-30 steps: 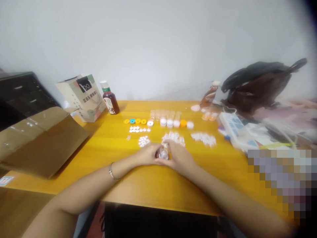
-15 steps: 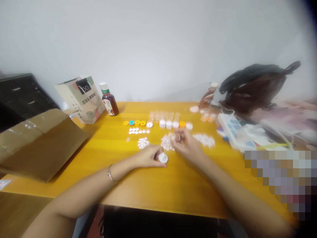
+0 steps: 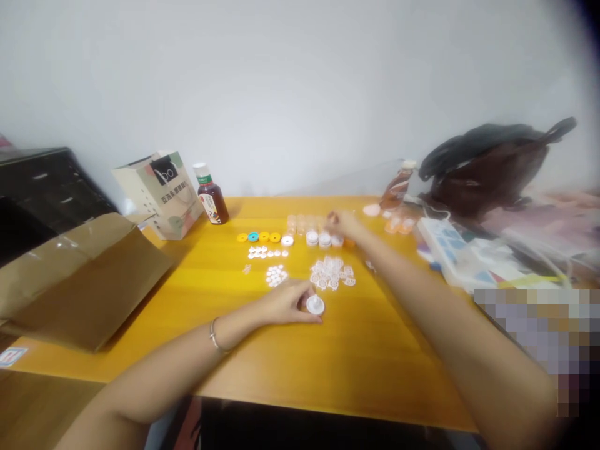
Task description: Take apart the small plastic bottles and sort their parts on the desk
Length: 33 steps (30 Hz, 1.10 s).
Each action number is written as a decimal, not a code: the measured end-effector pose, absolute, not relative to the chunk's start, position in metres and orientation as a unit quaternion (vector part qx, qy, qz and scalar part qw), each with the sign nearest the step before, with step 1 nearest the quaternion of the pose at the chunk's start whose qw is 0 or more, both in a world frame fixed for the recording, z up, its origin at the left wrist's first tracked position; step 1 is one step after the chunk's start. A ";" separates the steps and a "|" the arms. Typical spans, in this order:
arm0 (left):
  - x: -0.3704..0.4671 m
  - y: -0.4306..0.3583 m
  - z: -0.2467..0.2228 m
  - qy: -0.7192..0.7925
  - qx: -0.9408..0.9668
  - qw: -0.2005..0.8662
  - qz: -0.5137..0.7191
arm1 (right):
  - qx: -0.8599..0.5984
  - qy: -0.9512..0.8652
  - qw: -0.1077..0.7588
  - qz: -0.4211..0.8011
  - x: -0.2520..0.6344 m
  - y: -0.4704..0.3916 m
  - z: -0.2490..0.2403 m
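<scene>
My left hand (image 3: pixel 293 302) is closed around the edge of a round white cap (image 3: pixel 315 305) with a raised middle, low over the table. Farther off, my right hand (image 3: pixel 344 226) reaches to the right end of a row of clear small cups (image 3: pixel 304 224); its fingers look bent, blurred by motion, and what they touch is hidden. In front of that row stand white round caps (image 3: pixel 318 239). Between my hands lies a pile of clear, wheel-shaped plastic pieces (image 3: pixel 329 272). Small white parts (image 3: pixel 277 275) are heaped just beyond my left hand.
Yellow and blue discs (image 3: pixel 254 237) line up left of the white caps, with small white pegs (image 3: pixel 262 252) in front. A dark bottle (image 3: pixel 212 199), a paper bag (image 3: pixel 164 194) and a cardboard box (image 3: pixel 103 275) are on the left. Right: another bottle (image 3: pixel 397 185), a power strip (image 3: pixel 443 247), a dark bag (image 3: pixel 487 162).
My right hand has moved from the clear wheel-shaped pieces away from me to the cup row. My left hand keeps the white cap in nearly the same place. The view has shifted slightly.
</scene>
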<state>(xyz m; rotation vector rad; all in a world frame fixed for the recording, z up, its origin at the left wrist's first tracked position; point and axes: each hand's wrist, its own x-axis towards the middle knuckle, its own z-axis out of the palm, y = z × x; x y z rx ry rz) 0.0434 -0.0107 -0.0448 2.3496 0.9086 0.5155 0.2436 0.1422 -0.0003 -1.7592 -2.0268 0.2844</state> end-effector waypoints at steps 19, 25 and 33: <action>0.043 -0.010 -0.047 0.337 0.881 0.273 0.190 | -0.651 -0.721 0.204 0.118 0.238 0.148 -0.012; 0.043 -0.011 -0.044 0.338 0.881 0.274 0.186 | -0.651 -0.709 0.241 0.127 0.236 0.147 -0.010; 0.043 -0.012 -0.046 0.341 0.881 0.270 0.186 | -0.505 -0.746 0.408 0.152 0.235 0.044 -0.022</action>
